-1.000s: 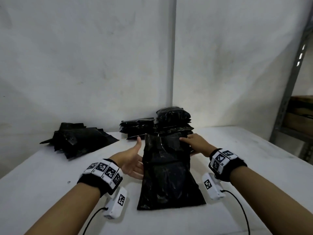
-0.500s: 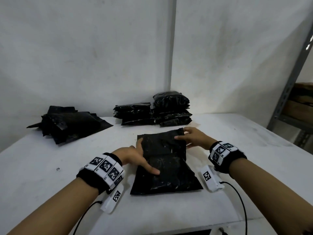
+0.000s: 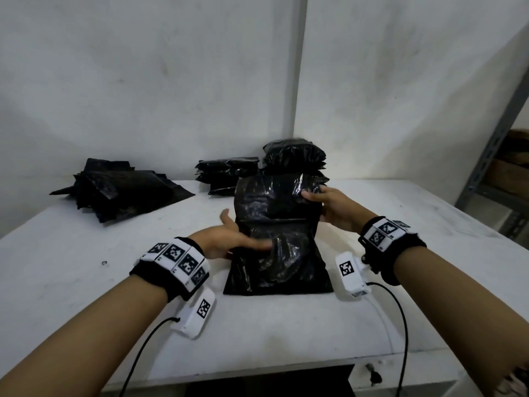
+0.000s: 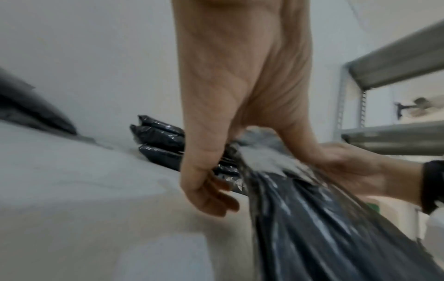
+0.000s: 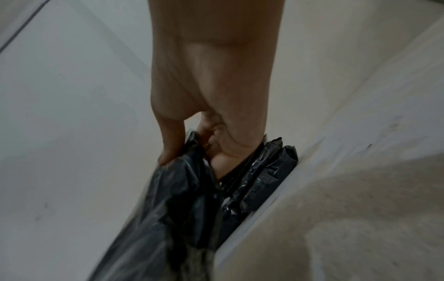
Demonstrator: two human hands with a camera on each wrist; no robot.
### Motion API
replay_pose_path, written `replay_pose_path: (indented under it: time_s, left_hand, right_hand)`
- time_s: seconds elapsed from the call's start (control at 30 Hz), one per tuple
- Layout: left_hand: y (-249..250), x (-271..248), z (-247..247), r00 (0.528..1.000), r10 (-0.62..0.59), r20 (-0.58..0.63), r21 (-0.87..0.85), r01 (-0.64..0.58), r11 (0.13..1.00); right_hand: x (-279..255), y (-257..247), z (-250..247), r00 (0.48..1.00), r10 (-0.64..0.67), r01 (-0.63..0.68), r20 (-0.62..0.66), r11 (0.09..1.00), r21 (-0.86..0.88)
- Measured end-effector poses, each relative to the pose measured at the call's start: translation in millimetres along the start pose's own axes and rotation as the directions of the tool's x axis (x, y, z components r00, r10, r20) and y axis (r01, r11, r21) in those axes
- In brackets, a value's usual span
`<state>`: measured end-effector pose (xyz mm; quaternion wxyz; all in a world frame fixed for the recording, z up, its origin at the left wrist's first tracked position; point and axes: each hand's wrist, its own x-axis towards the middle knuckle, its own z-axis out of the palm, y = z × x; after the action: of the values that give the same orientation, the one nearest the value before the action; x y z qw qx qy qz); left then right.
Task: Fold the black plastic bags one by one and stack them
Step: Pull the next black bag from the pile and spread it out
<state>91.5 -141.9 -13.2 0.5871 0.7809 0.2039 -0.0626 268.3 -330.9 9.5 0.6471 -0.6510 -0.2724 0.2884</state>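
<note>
Your right hand [image 3: 333, 209] pinches the far edge of the black plastic bag [image 3: 276, 239], lifted off the white table [image 3: 71, 282]. Your left hand [image 3: 229, 242] lies flat-fingered across its middle. Folded stacks [image 3: 294, 156] sit behind.

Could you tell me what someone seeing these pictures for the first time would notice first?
The crinkled black plastic bag at the centre of the white table: the right hand pinches its lifted far end while the left hand lies flat across its middle. Behind it stands a stack of folded black bags by the wall, and a loose heap of unfolded black bags lies far left.
</note>
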Motion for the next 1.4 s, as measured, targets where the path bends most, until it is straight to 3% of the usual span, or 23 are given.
replay_pose_path:
  time_s: [0.07, 0.3, 0.37, 0.4, 0.47, 0.5, 0.53, 0.57, 0.63, 0.7, 0.77, 0.87, 0.97, 1.03, 1.07, 1.1, 1.17, 1.23, 1.3, 1.4]
  left_hand:
    - [1, -1, -6, 0.999, 0.023, -0.037, -0.14, -0.028, 0.99]
    - [12, -7, -14, 0.985, 0.161, -0.062, -0.172, -0.17, 0.97]
    - [15, -2, -13, 0.969, 0.144, -0.2, -0.143, -0.174, 0.974]
    - [16, 3, -12, 0.926, 0.146, -0.349, -0.068, -0.18, 0.981]
    - [23, 6, -6, 0.721, 0.256, -0.644, 0.129, -0.227, 0.965]
    - [28, 6, -3, 0.652, 0.336, -0.68, 0.152, -0.322, 0.934]
    - [36, 3, 1, 0.664, 0.398, -0.633, 0.114, -0.429, 0.896]
    - [43, -1, 5, 0.725, 0.438, -0.531, 0.052, -0.489, 0.871]
    - [55, -6, 12, 0.81, 0.471, -0.35, 0.047, -0.487, 0.872]
    - [60, -5, 17, 0.784, 0.496, -0.374, 0.074, -0.508, 0.858]
    - [60, -3, 17, 0.751, 0.471, -0.463, -0.029, -0.544, 0.839]
    - [50, 0, 5, 0.817, 0.388, -0.426, -0.27, -0.525, 0.808]
    - [37, 1, -13, 0.872, 0.31, -0.38, -0.408, -0.458, 0.79]
    - [29, -2, -23, 0.902, 0.284, -0.324, -0.498, -0.418, 0.76]
    - [26, -3, -27, 0.915, 0.278, -0.293, -0.54, -0.398, 0.741]
    - [23, -3, -31, 0.927, 0.274, -0.256, -0.578, -0.374, 0.725]
    - [19, -3, -35, 0.953, 0.261, -0.156, -0.634, -0.3, 0.713]
    - [17, -3, -36, 0.969, 0.239, -0.053, -0.657, -0.215, 0.723]
    - [13, -2, -35, 0.98, 0.194, 0.035, -0.649, -0.125, 0.75]
    - [5, 7, -32, 0.985, 0.159, 0.073, -0.62, -0.081, 0.781]
  right_hand:
    - [-1, -10, 2, 0.999, -0.035, 0.034, 0.015, 0.996, 0.077]
    - [-2, -29, 8, 0.997, -0.073, 0.071, 0.012, 0.991, 0.118]
    - [-3, -33, 11, 0.996, -0.083, 0.085, -0.015, 0.985, 0.153]
    - [-2, -35, 14, 0.995, -0.089, 0.094, -0.036, 0.979, 0.18]
    - [-2, -44, 24, 0.992, -0.103, 0.116, -0.066, 0.965, 0.236]
    - [-3, -49, 31, 0.991, -0.119, 0.132, -0.067, 0.958, 0.256]
    - [-3, -55, 38, 0.989, -0.138, 0.149, -0.059, 0.949, 0.276]
    - [-5, -61, 47, 0.986, -0.16, 0.166, -0.044, 0.941, 0.295]
    - [-7, -70, 65, 0.98, -0.201, 0.19, 0.004, 0.935, 0.298]
    - [-11, -75, 81, 0.973, -0.215, 0.186, 0.081, 0.946, 0.267]
    - [-15, -78, 90, 0.964, -0.206, 0.171, 0.167, 0.964, 0.204]
    - [-16, -75, 85, 0.955, -0.219, 0.201, 0.201, 0.974, 0.106]
    - [-8, -61, 70, 0.948, -0.316, 0.316, -0.034, 0.949, -0.01]
    - [0, -48, 54, 0.902, -0.352, 0.313, -0.25, 0.932, -0.183]
    - [2, -43, 46, 0.895, -0.327, 0.258, -0.302, 0.934, -0.245]
    - [2, -39, 40, 0.922, -0.256, 0.176, -0.291, 0.945, -0.275]
    - [1, -32, 30, 0.991, -0.062, 0.024, -0.12, 0.956, -0.292]
    - [-4, -27, 24, 0.995, 0.071, -0.052, 0.068, 0.969, -0.24]
    - [-7, -21, 19, 0.989, 0.083, -0.063, 0.126, 0.985, -0.158]
    - [-7, -10, 12, 0.986, 0.135, -0.12, 0.099, 0.982, -0.146]
